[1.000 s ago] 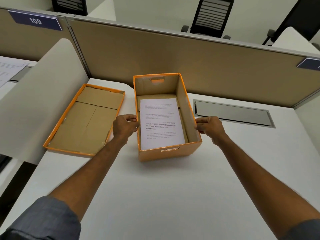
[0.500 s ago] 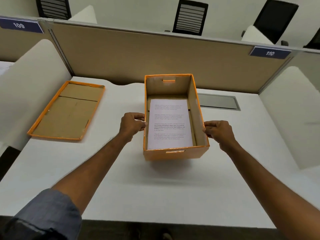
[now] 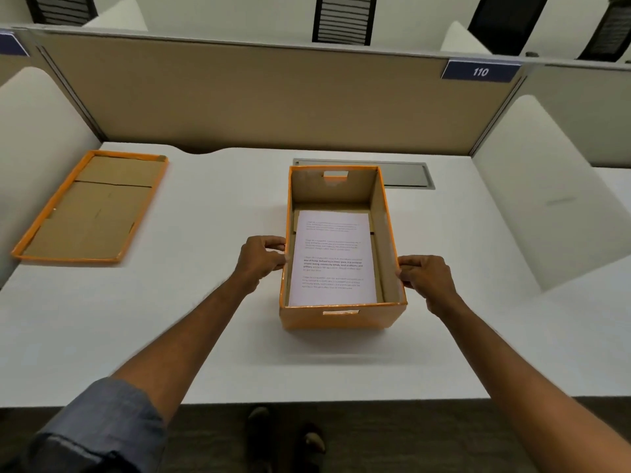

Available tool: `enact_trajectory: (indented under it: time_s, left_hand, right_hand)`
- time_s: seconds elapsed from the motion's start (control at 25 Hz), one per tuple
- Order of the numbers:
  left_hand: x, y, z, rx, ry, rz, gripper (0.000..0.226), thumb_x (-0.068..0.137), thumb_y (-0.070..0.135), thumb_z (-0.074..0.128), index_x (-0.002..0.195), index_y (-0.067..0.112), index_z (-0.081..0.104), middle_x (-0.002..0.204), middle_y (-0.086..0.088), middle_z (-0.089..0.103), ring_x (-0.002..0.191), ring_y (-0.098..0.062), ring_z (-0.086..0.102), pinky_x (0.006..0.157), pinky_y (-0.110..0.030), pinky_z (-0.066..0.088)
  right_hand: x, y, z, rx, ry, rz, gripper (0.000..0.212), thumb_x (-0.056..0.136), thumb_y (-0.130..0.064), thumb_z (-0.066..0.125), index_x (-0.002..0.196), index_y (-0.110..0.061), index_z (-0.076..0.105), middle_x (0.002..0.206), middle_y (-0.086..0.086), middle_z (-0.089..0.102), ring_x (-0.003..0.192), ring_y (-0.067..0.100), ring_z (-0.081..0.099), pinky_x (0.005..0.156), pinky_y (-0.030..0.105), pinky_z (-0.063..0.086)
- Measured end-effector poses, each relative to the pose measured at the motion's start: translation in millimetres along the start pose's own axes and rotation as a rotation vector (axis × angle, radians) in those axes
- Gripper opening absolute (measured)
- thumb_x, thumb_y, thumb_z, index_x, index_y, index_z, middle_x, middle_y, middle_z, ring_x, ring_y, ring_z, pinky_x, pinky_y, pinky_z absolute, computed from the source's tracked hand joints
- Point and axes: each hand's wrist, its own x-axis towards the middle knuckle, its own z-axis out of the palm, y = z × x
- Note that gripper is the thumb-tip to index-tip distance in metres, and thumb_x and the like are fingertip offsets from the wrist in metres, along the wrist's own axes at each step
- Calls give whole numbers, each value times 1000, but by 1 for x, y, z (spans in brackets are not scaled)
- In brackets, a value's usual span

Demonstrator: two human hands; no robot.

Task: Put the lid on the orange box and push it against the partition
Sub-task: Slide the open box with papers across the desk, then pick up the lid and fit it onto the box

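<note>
The orange box point(image 3: 339, 317) stands open-topped in the middle of the white desk point(image 3: 211, 319), with a printed sheet of paper point(image 3: 333, 259) lying flat inside. My left hand point(image 3: 261, 256) grips the box's left wall at the rim, and my right hand point(image 3: 425, 276) grips the right wall. The orange lid point(image 3: 90, 206) lies upside down at the far left of the desk, its brown inside facing up, well apart from the box. The tan partition point(image 3: 256, 100) runs along the back, a clear gap behind the box.
A grey cable hatch point(image 3: 406, 174) is set into the desk just behind the box. White curved side dividers point(image 3: 546, 196) stand at both ends of the desk. A sign reading 110 point(image 3: 479, 71) hangs on the partition. My feet show below the desk's front edge.
Both hands have kept hold of the box and carried it to the right, away from the lid. The view has shifted right and pulled back.
</note>
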Motion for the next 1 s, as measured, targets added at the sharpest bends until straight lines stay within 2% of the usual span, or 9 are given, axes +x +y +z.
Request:
enact_trajectory:
  time_s: [0.2,0.28,0.32,0.4,0.44,0.48,0.6,0.76,1.0]
  left_hand:
    - [10,4,3,-10,2,-3,48,80,-3,77,127,3,67,117,-14,72,104,-32,72,90,-45,61]
    - [11,4,5,-22,21,-6,48,81,-1,76,128,4,66,118,-15,71,105,-31,71,91,-44,60]
    - [11,4,6,-28,26,-8,47,82,2,76,128,4,66,119,-14,71,107,-32,70,92,-44,60]
    - [9,2,4,-57,36,2,49,84,13,77,131,6,63,124,-13,69,113,-31,68,93,-44,59]
    - [9,2,2,-62,53,10,53,86,22,77,135,8,61,129,-11,66,117,-30,66,95,-43,58]
    - [8,1,-2,-44,83,20,57,89,31,74,139,11,57,135,-9,63,122,-28,62,98,-42,55]
    - [7,-5,-29,74,188,54,57,96,42,60,145,14,50,148,-6,55,135,-26,53,106,-35,42]
    - [9,-22,-89,166,303,55,59,98,42,57,147,11,48,154,-9,49,145,-25,43,117,-36,32]
    - [33,-64,-204,176,429,2,63,98,42,57,150,10,45,159,-11,43,149,-26,36,120,-40,28]
  right_hand:
    - [14,3,2,4,-18,27,28,86,6,65,104,-9,80,90,4,78,95,32,76,89,49,62]
    - [17,-1,1,-2,-27,49,21,86,0,67,97,-14,80,102,15,78,100,36,74,92,52,60]
    - [16,-5,3,-53,-28,57,18,88,-7,69,105,-9,78,116,22,74,109,40,70,97,54,57]
    - [17,-13,10,-268,-1,62,61,92,-28,71,144,-1,52,150,23,52,136,42,51,110,55,45]
    - [16,-19,17,-341,25,32,78,94,-36,69,155,-4,34,160,20,40,145,39,41,115,53,39]
    - [13,-28,27,-369,45,-37,84,95,-40,66,159,-6,25,164,18,33,149,37,34,118,51,35]
    - [2,-57,76,-395,-8,-331,76,99,-42,58,158,-6,27,164,17,31,153,35,27,119,44,30]
    - [-21,-101,173,-418,-212,-515,72,105,-49,40,163,-14,14,172,5,-4,158,27,-11,125,43,5]
    - [-33,-154,316,-484,-360,-636,70,106,-51,32,163,-15,12,172,6,-9,157,27,-16,126,45,3]
